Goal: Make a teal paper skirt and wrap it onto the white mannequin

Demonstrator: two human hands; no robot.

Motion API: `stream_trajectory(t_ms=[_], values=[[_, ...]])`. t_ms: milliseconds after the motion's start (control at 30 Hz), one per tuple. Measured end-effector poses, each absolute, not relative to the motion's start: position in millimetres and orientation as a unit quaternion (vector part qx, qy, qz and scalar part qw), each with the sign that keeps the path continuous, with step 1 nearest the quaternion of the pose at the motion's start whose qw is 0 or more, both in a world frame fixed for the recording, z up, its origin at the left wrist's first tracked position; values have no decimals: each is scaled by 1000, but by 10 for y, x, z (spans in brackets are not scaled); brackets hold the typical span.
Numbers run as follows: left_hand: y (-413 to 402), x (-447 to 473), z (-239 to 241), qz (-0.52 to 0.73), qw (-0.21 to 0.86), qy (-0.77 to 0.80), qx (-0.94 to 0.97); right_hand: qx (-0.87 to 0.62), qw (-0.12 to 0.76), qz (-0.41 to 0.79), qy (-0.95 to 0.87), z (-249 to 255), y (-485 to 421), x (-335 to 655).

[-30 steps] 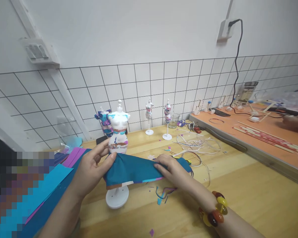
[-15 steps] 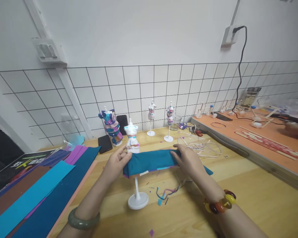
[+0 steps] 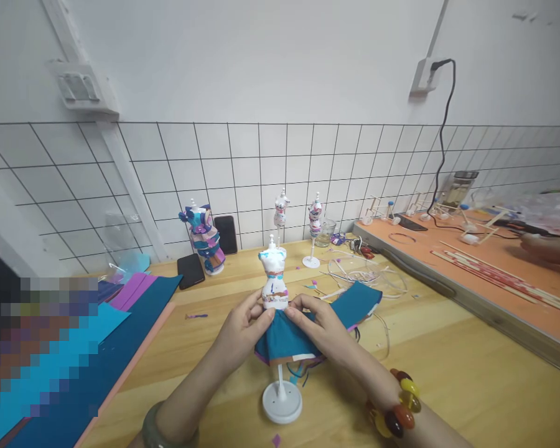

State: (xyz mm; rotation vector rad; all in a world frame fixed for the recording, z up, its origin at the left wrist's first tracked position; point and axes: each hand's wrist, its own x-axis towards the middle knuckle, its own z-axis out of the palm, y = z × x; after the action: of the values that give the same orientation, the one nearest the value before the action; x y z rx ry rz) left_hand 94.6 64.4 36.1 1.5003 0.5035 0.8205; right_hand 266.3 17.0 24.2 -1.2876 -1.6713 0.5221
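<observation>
Mannequin (image 3: 274, 270): lower hips and top of stand (image 3: 282, 404) hidden behind the teal cloth (image 3: 284, 342). Cloth: middle stretch covered by the right hand (image 3: 318, 320). Sheets (image 3: 121, 345), left of the mannequin: partly pixelated, cut off by the left edge. Small figure (image 3: 281, 211), directly behind the mannequin: base partly hidden. Co-worker's hand (image 3: 550, 248) and clear plastic (image 3: 536, 213), far right of the mannequin: blurred, cut off.

The table (image 3: 476, 379) gives passage at front right; the nearest dress form (image 3: 275, 286) blocks the middle
</observation>
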Motion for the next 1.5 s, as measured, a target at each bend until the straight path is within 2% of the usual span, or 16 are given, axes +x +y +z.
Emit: stream_trajectory(t_ms=[300, 733, 1500], values=[[620, 948, 391, 351, 611, 247, 665, -492, 520, 293, -634, 275, 148, 2609], [604, 939, 448, 351, 541, 300, 703, -464, 546, 309, -625, 293, 121, 2586], [512, 952, 531, 333, 594, 290, 672, -486, 538, 202, -658, 341, 99, 2594]])
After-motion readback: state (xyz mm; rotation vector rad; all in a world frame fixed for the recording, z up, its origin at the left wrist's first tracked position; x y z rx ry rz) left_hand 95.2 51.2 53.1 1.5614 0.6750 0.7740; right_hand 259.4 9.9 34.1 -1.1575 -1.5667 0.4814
